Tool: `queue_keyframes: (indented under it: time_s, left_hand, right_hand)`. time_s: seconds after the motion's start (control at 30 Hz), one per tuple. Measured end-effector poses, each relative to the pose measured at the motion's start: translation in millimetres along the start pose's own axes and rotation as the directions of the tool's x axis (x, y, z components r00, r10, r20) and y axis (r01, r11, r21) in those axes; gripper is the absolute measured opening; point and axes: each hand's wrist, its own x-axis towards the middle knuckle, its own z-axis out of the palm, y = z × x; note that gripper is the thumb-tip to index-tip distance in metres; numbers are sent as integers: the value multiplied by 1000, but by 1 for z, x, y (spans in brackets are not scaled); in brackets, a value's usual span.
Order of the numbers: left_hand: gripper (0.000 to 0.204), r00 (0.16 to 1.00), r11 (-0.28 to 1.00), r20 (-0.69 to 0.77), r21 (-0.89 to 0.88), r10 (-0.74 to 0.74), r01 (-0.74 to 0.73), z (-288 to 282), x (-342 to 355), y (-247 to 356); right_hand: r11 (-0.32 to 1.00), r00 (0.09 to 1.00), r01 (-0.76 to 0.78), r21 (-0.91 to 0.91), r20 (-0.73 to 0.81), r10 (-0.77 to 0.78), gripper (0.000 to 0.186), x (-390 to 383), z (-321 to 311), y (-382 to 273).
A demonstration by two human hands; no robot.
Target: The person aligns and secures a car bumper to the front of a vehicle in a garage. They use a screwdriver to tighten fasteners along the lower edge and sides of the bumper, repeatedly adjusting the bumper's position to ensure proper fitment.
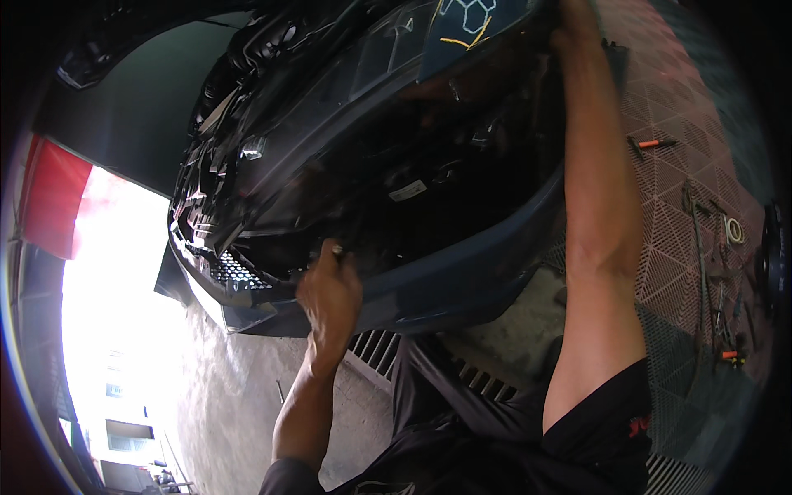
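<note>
A dark blue car bumper (462,276) stretches across the middle of the view, standing away from the car's front with a dark gap behind it. My left hand (330,289) is closed over its upper edge, near the honeycomb grille mesh (238,272). Far off to the right, my right arm reaches up along the bumper's end. At the top edge of the view my right hand (575,29) is by that end, its fingers hidden in shadow. Inside the gap a small pale label (407,190) shows on a black part.
An orange-handled tool (652,143) lies on the perforated red floor tiles (660,223) to the right. Farther along are a coiled pale ring (733,230) and several hand tools. Slotted floor grating (375,355) runs beneath the bumper. Bright daylight enters at left.
</note>
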Motion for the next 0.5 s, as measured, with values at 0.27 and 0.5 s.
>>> queue_keyframes:
  time_s: [0.27, 0.5]
  left_hand:
    - [33, 951, 938, -89, 217, 295, -271, -6, 1, -9]
    - [46, 985, 747, 173, -652, -25, 134, 3, -1, -15]
  right_hand:
    - [999, 1000, 15, 48, 23, -16, 30, -6, 5, -3]
    - [995, 998, -14, 100, -58, 20, 24, -17, 15, -6]
